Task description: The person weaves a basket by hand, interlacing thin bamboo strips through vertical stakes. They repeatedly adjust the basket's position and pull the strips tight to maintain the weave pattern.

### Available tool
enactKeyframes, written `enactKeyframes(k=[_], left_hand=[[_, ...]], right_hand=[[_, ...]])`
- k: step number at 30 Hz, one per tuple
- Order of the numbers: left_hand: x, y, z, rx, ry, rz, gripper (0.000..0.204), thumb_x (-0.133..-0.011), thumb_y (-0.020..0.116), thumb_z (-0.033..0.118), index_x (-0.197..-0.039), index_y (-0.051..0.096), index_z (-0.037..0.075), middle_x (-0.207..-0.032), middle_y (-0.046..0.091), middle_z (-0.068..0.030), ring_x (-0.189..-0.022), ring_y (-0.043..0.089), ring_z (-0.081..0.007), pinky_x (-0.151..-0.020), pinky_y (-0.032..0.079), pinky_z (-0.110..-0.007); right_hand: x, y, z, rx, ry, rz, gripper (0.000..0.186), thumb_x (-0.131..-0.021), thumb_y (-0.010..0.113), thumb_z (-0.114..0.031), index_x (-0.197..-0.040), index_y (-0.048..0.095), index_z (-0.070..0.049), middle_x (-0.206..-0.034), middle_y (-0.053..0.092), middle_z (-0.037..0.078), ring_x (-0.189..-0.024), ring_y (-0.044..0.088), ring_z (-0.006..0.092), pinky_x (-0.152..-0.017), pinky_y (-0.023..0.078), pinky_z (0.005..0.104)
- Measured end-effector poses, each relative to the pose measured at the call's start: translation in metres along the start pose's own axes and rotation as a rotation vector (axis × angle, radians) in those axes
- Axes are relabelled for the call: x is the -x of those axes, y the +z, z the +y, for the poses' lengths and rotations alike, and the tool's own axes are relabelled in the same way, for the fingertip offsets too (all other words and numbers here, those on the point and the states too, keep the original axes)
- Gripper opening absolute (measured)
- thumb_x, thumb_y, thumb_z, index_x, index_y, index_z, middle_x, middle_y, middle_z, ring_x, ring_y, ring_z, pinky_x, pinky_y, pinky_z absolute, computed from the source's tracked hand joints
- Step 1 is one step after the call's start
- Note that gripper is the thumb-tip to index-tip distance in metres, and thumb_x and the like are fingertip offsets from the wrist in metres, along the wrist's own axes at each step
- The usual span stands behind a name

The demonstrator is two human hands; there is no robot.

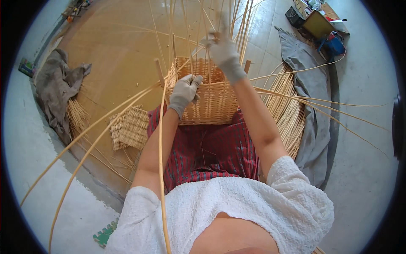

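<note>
A half-woven wicker basket [209,103] stands upright before my lap, with tall upright stakes [243,31] rising from its walls. My gloved left hand [185,94] is closed on the near left part of its woven rim, thumb on top. Above the basket's right side, my gloved right hand [225,54] is raised among the stakes and smeared by motion. It seems closed round something brownish, with a blurred grey shape above it; what that is I cannot make out. Long loose rods [162,169] stick out from the basket to both sides and toward me.
Bundled rods [287,114] lie at the right, partly under grey cloth [311,106]. More grey cloth [61,84] covers rods at the left. Flat woven panels [130,128] lie left of the basket. A box [317,26] and a blue item [334,43] sit at the far right.
</note>
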State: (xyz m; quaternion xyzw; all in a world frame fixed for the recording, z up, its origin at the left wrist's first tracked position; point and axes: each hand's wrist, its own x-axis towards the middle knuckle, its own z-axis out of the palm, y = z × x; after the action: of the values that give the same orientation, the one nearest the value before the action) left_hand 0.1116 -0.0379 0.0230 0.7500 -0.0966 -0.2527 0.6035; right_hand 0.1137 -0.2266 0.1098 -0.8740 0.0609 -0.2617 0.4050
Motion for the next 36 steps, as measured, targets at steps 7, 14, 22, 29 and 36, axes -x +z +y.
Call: enactKeyframes(k=[7,14,22,29,36], left_hand=[[-0.016,-0.013,0.042,-0.371,0.149,0.129,0.045,-0.094,0.074,0.043,-0.115,0.061,0.005,-0.079,0.069,-0.0087,-0.07,0.071,-0.0182,-0.062,0.058,-0.034],[-0.013,0.017,0.038,-0.286,0.43,0.632,0.05,-0.095,0.07,0.046,-0.127,0.06,0.009,-0.096,0.073,-0.0115,-0.086,0.072,-0.0253,-0.074,0.055,-0.04],[-0.007,0.081,0.036,-0.094,-0.03,-0.22,0.032,-0.106,0.057,0.034,-0.12,0.061,0.005,-0.079,0.07,-0.0124,-0.049,0.063,-0.0178,-0.046,0.051,-0.037],[-0.007,0.089,0.036,-0.125,0.073,-0.065,0.031,-0.106,0.058,0.034,-0.115,0.065,0.005,-0.063,0.063,-0.0045,-0.04,0.053,-0.0121,-0.038,0.042,-0.031],[-0.03,0.086,-0.023,-0.237,0.51,0.065,0.038,-0.099,0.07,0.024,-0.132,0.06,0.008,-0.099,0.073,-0.0078,-0.085,0.07,-0.0139,-0.077,0.058,-0.031]], right_hand=[[0.133,-0.034,0.04,-0.546,0.274,0.305,0.021,-0.111,0.042,-0.019,-0.129,0.04,-0.007,-0.079,0.058,0.007,-0.084,0.071,0.0205,-0.079,0.061,0.0389],[0.129,-0.077,0.056,-0.589,0.325,0.17,0.019,-0.107,0.055,-0.017,-0.121,0.046,-0.008,-0.089,0.071,0.011,-0.075,0.069,0.0172,-0.059,0.054,0.0298],[0.104,-0.112,0.074,-0.411,0.297,0.352,0.019,-0.098,0.056,0.002,-0.115,0.051,-0.004,-0.097,0.073,0.014,-0.081,0.071,0.0196,-0.074,0.059,0.0335],[-0.039,-0.107,0.023,-0.515,0.134,-0.028,0.03,-0.1,0.057,-0.01,-0.127,0.048,-0.002,-0.088,0.064,0.009,-0.081,0.067,0.0201,-0.079,0.059,0.0367],[0.093,-0.098,0.133,-0.461,-0.072,0.575,0.027,-0.11,0.043,-0.015,-0.135,0.043,-0.008,-0.078,0.054,0.001,-0.067,0.059,0.0138,-0.077,0.059,0.035]])
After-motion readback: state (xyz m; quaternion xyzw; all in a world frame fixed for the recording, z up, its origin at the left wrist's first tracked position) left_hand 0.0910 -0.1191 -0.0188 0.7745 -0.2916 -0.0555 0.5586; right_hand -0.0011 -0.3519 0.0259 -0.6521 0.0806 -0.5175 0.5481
